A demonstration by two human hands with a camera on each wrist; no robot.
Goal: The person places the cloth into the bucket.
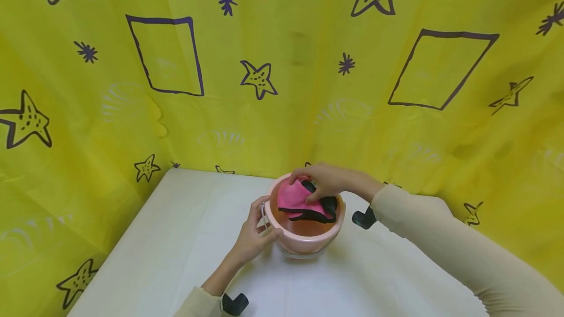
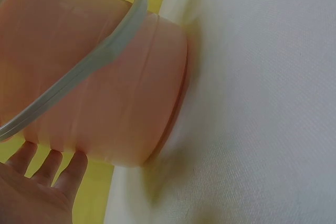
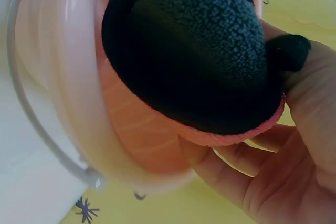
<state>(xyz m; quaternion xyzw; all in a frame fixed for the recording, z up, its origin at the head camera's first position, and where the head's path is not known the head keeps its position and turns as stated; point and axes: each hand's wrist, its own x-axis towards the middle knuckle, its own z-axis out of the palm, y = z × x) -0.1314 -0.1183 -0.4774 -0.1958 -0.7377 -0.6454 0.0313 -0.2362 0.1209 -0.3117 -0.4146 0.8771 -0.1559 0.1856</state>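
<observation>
A pink plastic bucket stands upright on the white surface, its pale grey handle hanging down on the near side. My left hand grips the bucket's left side near the rim; fingertips press its wall in the left wrist view. Over the bucket's mouth, my right hand pinches a soft pink cloth item with black edging. The right wrist view shows its dark fuzzy side and a small black tab. Its exact kind is unclear. Part of the bucket's inside is hidden beneath it.
White cloth covers the table under the bucket. A yellow curtain with drawn stars and frames hangs close behind and along both sides. Dark camera mounts sit at both wrists.
</observation>
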